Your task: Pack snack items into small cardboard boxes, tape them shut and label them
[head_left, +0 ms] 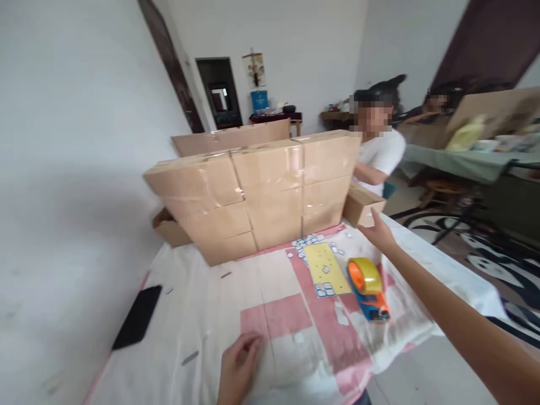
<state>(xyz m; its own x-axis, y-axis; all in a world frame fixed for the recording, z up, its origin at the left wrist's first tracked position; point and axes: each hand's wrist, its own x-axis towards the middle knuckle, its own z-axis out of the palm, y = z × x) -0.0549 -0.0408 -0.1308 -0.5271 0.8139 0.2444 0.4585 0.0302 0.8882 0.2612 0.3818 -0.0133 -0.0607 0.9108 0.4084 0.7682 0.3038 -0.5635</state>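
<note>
A large cardboard structure [270, 191], made up of taped panels, stands upright across the far part of the table. At its right end sits a smaller cardboard box [366, 207]. My right hand [378, 232] reaches out to this box with thumb and fingers apart; the fingertips are at its near lower corner, and I cannot tell whether they press on it. Near the front edge, my left hand [239, 363] is loosely curled over the tablecloth, with nothing visible in it. An orange and blue tape dispenser [369, 289] with a yellow roll lies below my right hand.
A pink and white cloth covers the table [219, 315]. On it lie a black flat object [138, 316], a yellow patterned paper [324, 269] and small scraps. Another cardboard piece [171, 228] shows behind the left end. A person in a white shirt [390, 152] is behind the right end.
</note>
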